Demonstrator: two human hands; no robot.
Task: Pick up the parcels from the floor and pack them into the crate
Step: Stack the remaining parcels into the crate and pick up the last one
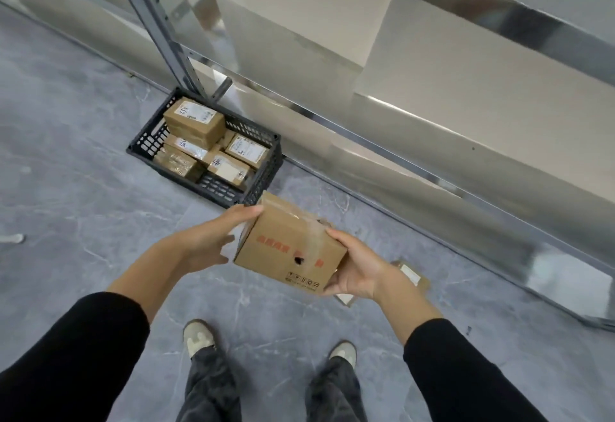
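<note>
Above the grey floor [83,188], just short of the black crate [266,168], you've got the parcel [286,248] between both hands. L hand [213,238]: fingers [244,212] near straight, flat vs the box's left side, not wrapped. R hand [356,272]: thumb on top, fingers curled under the right end, gripping. Parcel: tilted brown cardboard w/ red print, a small hole, clear tape across top. Crate holds several taped boxes [194,119].
</note>
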